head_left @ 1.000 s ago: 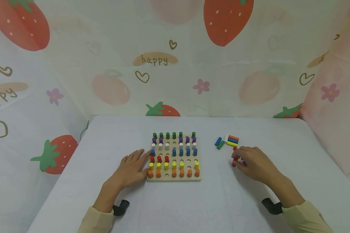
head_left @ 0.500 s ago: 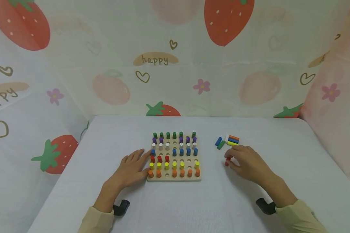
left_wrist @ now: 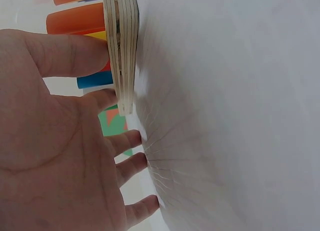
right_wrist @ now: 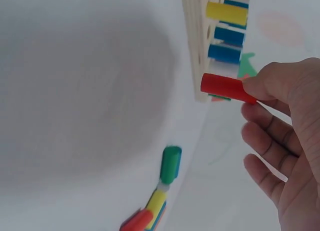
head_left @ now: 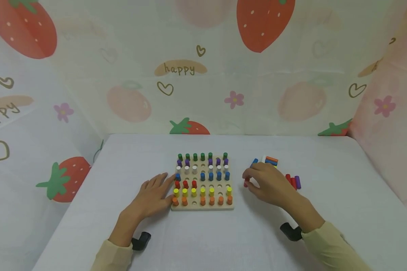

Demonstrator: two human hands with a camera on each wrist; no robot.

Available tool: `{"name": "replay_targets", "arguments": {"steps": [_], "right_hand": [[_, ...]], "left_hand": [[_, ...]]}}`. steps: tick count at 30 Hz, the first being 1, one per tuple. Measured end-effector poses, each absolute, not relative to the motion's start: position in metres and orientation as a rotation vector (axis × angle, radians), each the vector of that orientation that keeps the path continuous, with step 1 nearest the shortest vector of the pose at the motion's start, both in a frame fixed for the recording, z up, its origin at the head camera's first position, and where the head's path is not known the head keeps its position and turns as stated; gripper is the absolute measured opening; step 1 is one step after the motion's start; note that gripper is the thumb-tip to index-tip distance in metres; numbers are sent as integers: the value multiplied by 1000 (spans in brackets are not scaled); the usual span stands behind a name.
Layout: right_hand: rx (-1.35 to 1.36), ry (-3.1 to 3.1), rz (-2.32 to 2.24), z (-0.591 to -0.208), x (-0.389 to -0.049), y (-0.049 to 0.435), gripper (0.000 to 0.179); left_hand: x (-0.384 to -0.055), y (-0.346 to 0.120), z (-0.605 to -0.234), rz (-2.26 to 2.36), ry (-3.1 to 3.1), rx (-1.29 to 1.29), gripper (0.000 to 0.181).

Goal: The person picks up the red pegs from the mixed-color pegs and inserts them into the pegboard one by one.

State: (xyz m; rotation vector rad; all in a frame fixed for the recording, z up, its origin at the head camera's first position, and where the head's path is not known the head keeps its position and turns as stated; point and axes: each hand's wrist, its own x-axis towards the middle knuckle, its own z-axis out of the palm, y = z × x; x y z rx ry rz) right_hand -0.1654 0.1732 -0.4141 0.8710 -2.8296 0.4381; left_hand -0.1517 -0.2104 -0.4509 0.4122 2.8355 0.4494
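Note:
A wooden pegboard point(head_left: 203, 209) bears upright pegs in colour rows, from green at the back to orange at the front, with some bare holes. At its left side lies my left hand point(head_left: 152, 195), fingers spread. In the left wrist view, thumb and index fingertip touch the board's layered edge point(left_wrist: 122, 56) and the other fingertips rest on the cloth. My right hand point(head_left: 270, 184) is to the right of the board and pinches a red peg point(right_wrist: 225, 86) between thumb and index finger. The peg's free end points away from the fingers; the other fingers are loosely bent.
Loose pegs lie right of the board: an orange peg point(head_left: 272, 159), a blue peg point(head_left: 254, 162) and a white peg point(head_left: 263, 159) behind the right hand, red ones and a purple peg point(head_left: 297, 182) beside it. A green peg point(right_wrist: 171, 163) shows in the right wrist view.
My right hand has moved left toward the board with a red peg in its fingers, uncovering red and purple pegs on the cloth. The left hand has stayed in place.

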Motion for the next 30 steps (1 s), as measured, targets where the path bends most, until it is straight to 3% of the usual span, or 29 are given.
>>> {"name": "replay_targets", "arguments": {"steps": [30], "right_hand": [[1096, -2776, 519, -406, -173, 104, 16]], "left_hand": [[-152, -213, -451, 460, 2841, 398, 71]]}}
